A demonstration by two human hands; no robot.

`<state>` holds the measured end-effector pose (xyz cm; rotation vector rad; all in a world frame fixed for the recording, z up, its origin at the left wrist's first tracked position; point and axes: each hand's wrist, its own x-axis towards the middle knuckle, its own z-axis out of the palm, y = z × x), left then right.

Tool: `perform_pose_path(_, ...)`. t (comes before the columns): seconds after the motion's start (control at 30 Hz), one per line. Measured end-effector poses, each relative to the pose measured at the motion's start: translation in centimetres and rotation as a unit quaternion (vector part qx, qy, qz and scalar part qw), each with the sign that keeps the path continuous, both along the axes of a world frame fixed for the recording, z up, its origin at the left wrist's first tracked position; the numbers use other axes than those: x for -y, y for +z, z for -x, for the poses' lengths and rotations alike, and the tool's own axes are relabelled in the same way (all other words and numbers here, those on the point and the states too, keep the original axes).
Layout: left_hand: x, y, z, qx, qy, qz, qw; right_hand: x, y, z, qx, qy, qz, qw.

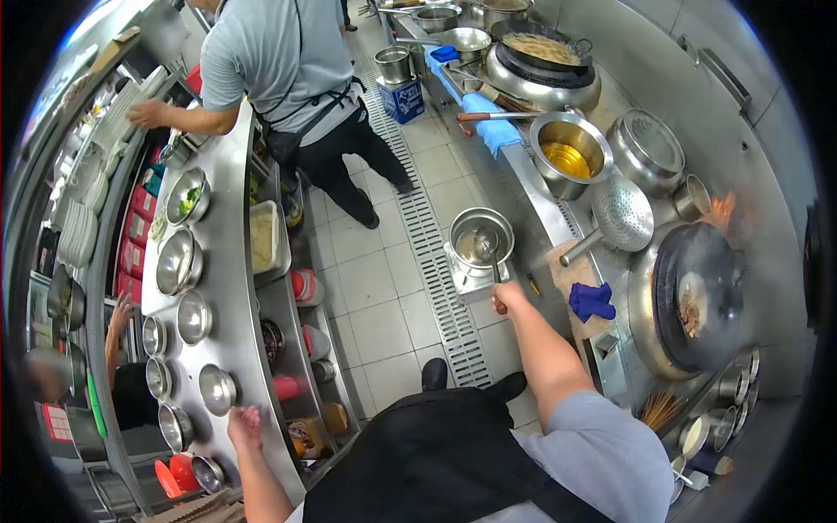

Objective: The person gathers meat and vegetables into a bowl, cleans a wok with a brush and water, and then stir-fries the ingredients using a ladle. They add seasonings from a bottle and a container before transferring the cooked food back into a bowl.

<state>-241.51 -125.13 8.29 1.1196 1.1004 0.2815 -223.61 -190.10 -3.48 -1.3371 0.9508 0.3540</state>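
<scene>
My right hand [508,297] is closed around the handle of a ladle [495,263], whose bowl dips into a metal pot [458,228] of liquid. The pot stands low, by the floor drain. My left hand [245,427] is beside a small steel bowl [217,390] on the counter, its fingers loosely bent and apart, with nothing seen in them. On my right a wok [717,301] steams on the stove, with some food [691,314] in its middle. A perforated strainer [623,212] rests nearby, close to a pot of yellow oil [567,159].
Steel bowls [193,317] line the left counter [247,349]. Flame [722,212] shows behind the wok. A co-worker [288,78] stands ahead, reaching toward stacked plates [78,234]. Another person's arm [118,336] shows beyond the shelf. A purple cloth [592,302] lies at the stove edge.
</scene>
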Motion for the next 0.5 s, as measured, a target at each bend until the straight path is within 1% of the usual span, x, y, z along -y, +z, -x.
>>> perform_pose_path(0.03,0.6,0.2,-0.1,0.002,-0.004,-0.001,1.0,-0.2,0.2,0.3,0.002,-0.004,-0.001,1.0)
perform_pose_path(0.1,2.3,0.3,-0.4,-0.012,-0.101,0.014,0.995,-0.4,0.7,1.4,0.02,-0.031,0.021,0.999)
perform_pose_path(0.17,4.8,0.6,-1.7,-0.001,-0.133,0.03,0.991,0.2,2.6,2.8,0.017,-0.038,0.02,0.999)
perform_pose_path(0.23,7.8,1.4,-3.6,-0.001,-0.242,0.009,0.97,1.1,3.9,4.1,0.044,-0.072,-0.086,0.993)
perform_pose_path(0.27,9.7,2.0,-4.7,0.003,-0.268,0.006,0.963,1.3,4.5,4.6,0.047,-0.079,-0.083,0.992)
perform_pose_path(0.3,10.9,2.1,-6.0,0.006,-0.276,0.008,0.961,1.5,5.0,5.2,0.053,-0.088,-0.131,0.986)
perform_pose_path(0.33,12.0,2.1,-7.3,-0.005,-0.327,0.005,0.945,1.7,5.7,5.8,0.058,-0.097,-0.18,0.977)
perform_pose_path(0.37,13.2,2.0,-8.5,-0.016,-0.379,0.001,0.925,1.7,6.3,6.5,0.061,-0.108,-0.177,0.976)
perform_pose_path(0.43,15.9,2.1,-10.7,-0.027,-0.422,0.004,0.906,1.2,8.3,7.8,0.092,-0.115,-0.222,0.964)
perform_pose_path(0.5,17.7,1.2,-12.6,-0.013,-0.472,0.019,0.881,0.7,10.6,8.9,0.1,-0.137,-0.227,0.959)
